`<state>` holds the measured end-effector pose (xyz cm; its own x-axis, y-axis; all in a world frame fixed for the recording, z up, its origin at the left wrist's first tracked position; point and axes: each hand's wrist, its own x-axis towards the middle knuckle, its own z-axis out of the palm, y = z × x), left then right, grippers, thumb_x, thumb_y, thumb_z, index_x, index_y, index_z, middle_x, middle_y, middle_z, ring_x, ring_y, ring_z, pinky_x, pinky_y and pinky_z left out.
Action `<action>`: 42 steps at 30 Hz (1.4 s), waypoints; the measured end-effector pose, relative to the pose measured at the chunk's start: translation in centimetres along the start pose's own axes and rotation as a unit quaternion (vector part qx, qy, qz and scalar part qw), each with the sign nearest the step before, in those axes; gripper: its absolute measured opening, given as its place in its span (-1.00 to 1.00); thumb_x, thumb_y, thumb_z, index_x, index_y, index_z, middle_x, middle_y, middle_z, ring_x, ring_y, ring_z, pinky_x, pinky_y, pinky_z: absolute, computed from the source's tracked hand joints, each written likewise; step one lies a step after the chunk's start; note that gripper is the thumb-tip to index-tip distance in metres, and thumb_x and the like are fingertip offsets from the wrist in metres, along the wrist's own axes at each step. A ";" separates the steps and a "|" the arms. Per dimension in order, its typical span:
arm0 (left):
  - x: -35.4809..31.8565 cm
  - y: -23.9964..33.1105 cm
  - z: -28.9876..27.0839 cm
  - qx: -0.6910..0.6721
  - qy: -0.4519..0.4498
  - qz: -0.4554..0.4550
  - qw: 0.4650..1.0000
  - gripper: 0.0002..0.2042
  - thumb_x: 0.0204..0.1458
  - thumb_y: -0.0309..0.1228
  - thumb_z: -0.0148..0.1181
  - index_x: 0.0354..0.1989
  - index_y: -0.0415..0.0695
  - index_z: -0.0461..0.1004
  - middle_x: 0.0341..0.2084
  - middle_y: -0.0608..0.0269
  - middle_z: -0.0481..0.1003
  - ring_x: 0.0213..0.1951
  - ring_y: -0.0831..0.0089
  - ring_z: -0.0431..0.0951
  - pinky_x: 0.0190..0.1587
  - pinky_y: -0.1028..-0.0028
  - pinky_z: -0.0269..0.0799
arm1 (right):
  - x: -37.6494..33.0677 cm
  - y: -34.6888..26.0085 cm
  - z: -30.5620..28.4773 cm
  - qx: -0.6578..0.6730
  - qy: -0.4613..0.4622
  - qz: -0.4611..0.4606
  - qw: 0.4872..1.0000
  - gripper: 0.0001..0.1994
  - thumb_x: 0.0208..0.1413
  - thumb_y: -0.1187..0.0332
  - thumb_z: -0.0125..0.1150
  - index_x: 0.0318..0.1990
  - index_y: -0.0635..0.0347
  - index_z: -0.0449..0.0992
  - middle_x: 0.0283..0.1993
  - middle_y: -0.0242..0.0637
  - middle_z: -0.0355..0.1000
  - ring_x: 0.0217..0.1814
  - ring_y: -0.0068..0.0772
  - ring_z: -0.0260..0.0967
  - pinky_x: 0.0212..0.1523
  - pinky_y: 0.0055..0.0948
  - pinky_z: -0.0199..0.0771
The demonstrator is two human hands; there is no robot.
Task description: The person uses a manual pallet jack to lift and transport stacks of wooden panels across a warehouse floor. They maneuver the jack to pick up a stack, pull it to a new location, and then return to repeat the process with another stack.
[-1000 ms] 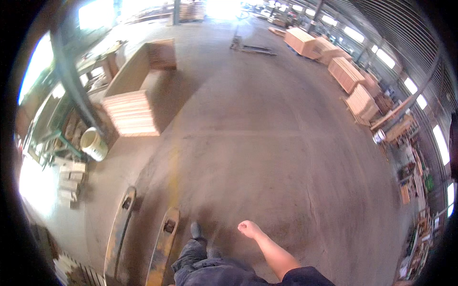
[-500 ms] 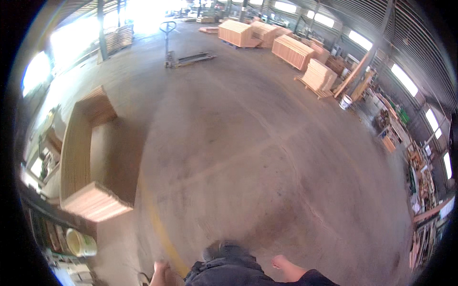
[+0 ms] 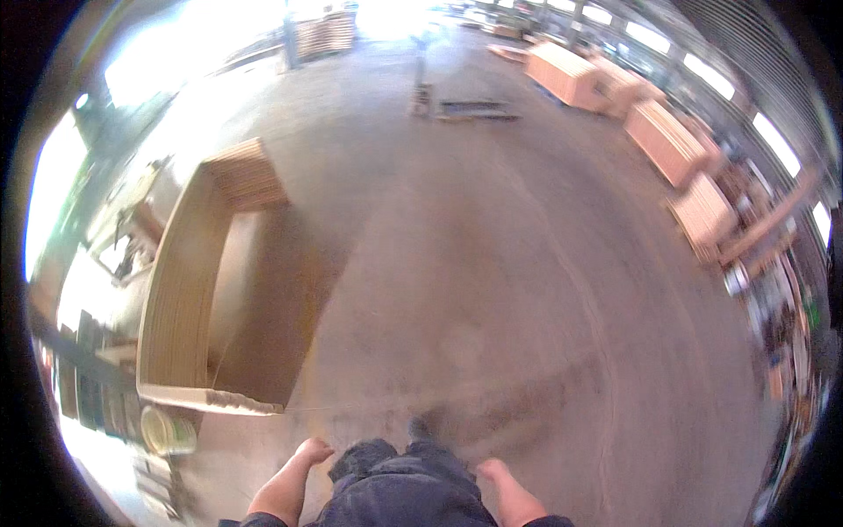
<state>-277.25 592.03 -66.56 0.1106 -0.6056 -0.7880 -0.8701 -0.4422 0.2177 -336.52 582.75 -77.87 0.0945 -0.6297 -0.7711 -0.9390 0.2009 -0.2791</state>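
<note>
My left hand hangs beside my left thigh, low in the picture. On the other side of my dark clothing is my right hand, a little lower. Both look small and smeared, with their fingers mostly hidden, and I see no object in either. To my left on the concrete floor stands a large stack of layered boards, bent round like a U with its gap towards the right. It is the nearest big thing to my left hand, and the hand does not touch it.
A pallet jack stands far ahead on the floor. Stacked wood bundles line the far right, with a white bucket by them. Clutter runs along the right wall. A pale tub sits at the lower left, beyond the stack's near end.
My view has turned left, so the wood bundles and pallet jack lie further right in it. The layered boards look closer. My left hand has swung forward.
</note>
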 end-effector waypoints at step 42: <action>81.0 2.7 -95.6 -0.284 -0.047 -0.183 0.940 -0.70 -0.11 -0.16 0.42 -0.30 -0.11 0.69 -0.42 0.24 0.66 -0.31 0.45 0.63 -0.22 0.36 0.51 | 92.5 -104.5 -102.7 0.169 0.227 -0.235 0.930 -0.81 0.16 0.25 0.29 -0.21 0.15 0.70 -0.27 -0.32 0.63 -0.23 -0.49 0.56 -0.11 -0.39 0.55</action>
<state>-224.77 478.55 -74.75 0.2854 -0.2950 -0.9119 -0.3827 -0.9074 0.1738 -263.66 426.44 -61.20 0.2467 -0.9441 -0.2188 -0.6639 -0.0002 -0.7478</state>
